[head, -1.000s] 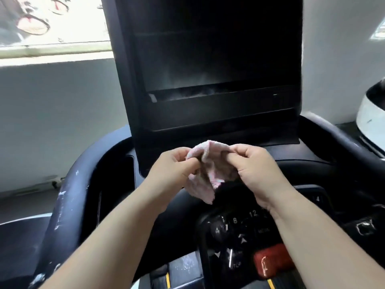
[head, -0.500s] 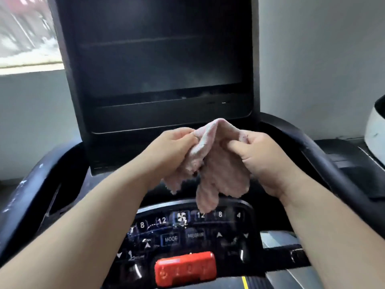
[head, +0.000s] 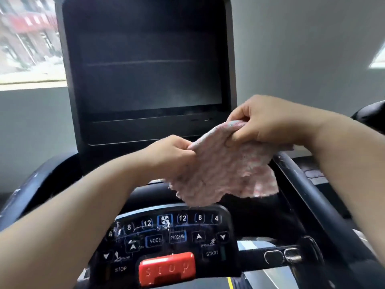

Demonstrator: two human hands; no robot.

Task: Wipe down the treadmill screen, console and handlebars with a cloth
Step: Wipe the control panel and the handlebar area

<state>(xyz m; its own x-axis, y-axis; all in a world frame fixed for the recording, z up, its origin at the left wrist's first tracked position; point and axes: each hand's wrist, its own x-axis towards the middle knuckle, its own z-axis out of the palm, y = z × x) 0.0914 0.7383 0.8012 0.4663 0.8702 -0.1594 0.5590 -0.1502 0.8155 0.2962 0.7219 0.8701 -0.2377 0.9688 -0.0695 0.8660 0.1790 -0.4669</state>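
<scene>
A pink fluffy cloth (head: 223, 174) hangs spread between both hands in front of the treadmill. My left hand (head: 170, 153) pinches its left edge. Higher and to the right, my right hand (head: 264, 122) grips the cloth's top edge. Behind them stands the dark, dusty screen (head: 145, 65) in its black frame. Below the cloth lies the console (head: 166, 236) with lit buttons and a red STOP key (head: 167, 269). The left handlebar (head: 31, 192) and right handlebar (head: 312, 197) curve along either side. The cloth touches neither screen nor console.
A grey wall (head: 302, 49) rises behind the treadmill, with a window (head: 27, 38) at the upper left. Metal pulse sensors (head: 283, 256) sit on the crossbar right of the console. Part of a dark object (head: 373, 113) shows at the right edge.
The hands have pulled apart and the bunched cloth has opened out. My right hand rose to the right. The view shifted, so the console sits lower and more central.
</scene>
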